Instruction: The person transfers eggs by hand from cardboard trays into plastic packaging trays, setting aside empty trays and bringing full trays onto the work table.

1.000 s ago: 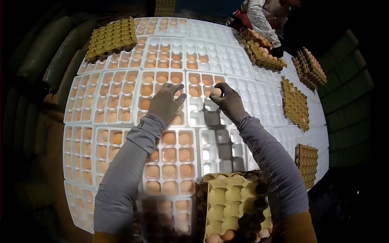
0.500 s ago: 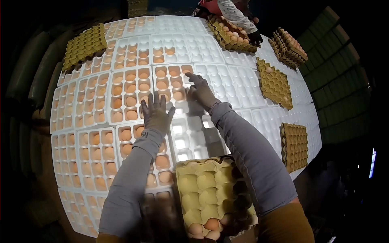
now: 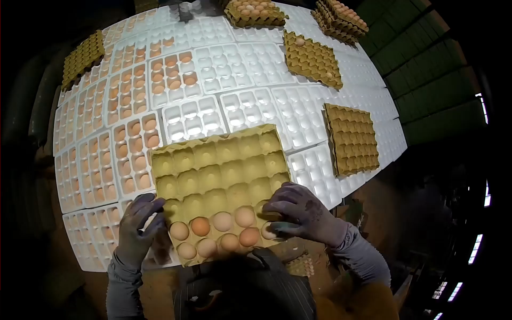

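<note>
Had eggs (image 3: 207, 247) nearest, in two rows along the near edge of a yellowish egg tray (image 3: 220, 172). Rested the left hand (image 3: 136, 228) by that tray's left edge, unclenched, thumb apart from the fingers, fingertips at the rim just beside the leftmost eggs. Laid the right hand (image 3: 308, 216) over the right edge, fingers bent about the end egg (image 3: 268, 230); could not tell whether grasping it or merely touching. Saw past the far edge a white foam tray (image 3: 192, 116), with egg-filled foam trays (image 3: 136, 149) to the left. Noted beyond the right edge a brown tray (image 3: 354, 141), then a slanted tray (image 3: 310, 60) with an egg near its far left corner, and farthest, stacked trays (image 3: 341, 24) bearing eggs.
</note>
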Tool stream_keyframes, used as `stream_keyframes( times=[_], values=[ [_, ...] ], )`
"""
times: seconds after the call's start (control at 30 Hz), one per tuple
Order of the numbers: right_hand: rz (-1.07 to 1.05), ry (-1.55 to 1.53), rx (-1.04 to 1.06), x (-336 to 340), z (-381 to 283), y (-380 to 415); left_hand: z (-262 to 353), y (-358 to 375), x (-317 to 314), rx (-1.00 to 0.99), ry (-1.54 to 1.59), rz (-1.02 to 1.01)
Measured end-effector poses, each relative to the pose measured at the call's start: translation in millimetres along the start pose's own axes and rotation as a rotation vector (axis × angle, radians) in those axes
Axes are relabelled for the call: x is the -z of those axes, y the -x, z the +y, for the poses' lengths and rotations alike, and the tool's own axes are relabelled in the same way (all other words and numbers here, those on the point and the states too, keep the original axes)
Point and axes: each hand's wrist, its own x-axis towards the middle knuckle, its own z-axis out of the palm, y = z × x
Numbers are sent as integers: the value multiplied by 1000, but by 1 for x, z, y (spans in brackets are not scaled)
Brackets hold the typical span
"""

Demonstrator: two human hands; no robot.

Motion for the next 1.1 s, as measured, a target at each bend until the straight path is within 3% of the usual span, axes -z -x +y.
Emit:
stream_keyframes(
  times=[0.03,0.1,0.17,0.27,0.3,0.37,0.4,0.43,0.47,0.5,0.57,0.6,0.63,0.7,0.73,0.77,0.83,0.9,0.97,1.0,1.03,1.07,1.1],
  values=[
    [14,44,55,-12,-2,0,19,14,-9,-100,-187,-44],
    [59,70,160,-34,-2,-15,60,18,-19,-3,-267,-163],
    [114,98,243,-50,-1,-19,58,24,-32,-64,-497,-182],
    [-186,184,88,-47,2,-28,55,22,-32,-17,-503,-190],
    [-176,183,107,-38,-1,-31,47,23,-32,-73,-500,-184],
    [-97,-266,-221,-24,-2,-30,42,29,-30,-113,-491,-170],
    [-54,-733,-398,-23,-1,-35,40,30,-29,-116,-403,-136],
    [7,-898,-379,-21,1,-42,39,29,-27,-125,-316,-99],
    [-89,-799,-287,-28,8,-52,43,33,-24,-29,-186,2],
    [-185,-703,-202,-36,11,-61,38,39,-29,160,253,163],
    [-469,145,-77,-36,-29,-74,58,29,-19,420,923,276],
    [-433,327,56,-54,-29,-67,62,23,-17,435,1143,232],
    [-450,327,60,-57,-33,-67,58,19,-12,553,1006,13],
    [-527,480,111,-60,-41,-77,76,4,-31,225,62,-201],
    [-510,417,44,-60,-34,-79,77,8,-44,161,-193,-213],
    [-638,310,-89,-45,-39,-87,78,12,-56,97,-446,-225],
    [-505,-536,-377,-26,-26,-77,70,11,-55,89,-390,-211],
    [-479,-919,-481,-18,-30,-68,64,12,-46,196,-58,-146],
    [-477,-1155,-523,-21,-30,-63,70,20,-13,560,802,-123],
    [-466,-853,-155,-39,-27,-66,76,27,-1,535,704,-107],
    [-453,-540,-23,-46,-41,-63,81,32,8,505,606,-97],
    [-414,-225,98,-53,-55,-61,59,43,-5,120,188,-87],
    [-427,95,148,-61,-72,-62,80,49,-5,188,-93,-166]
  ],
)
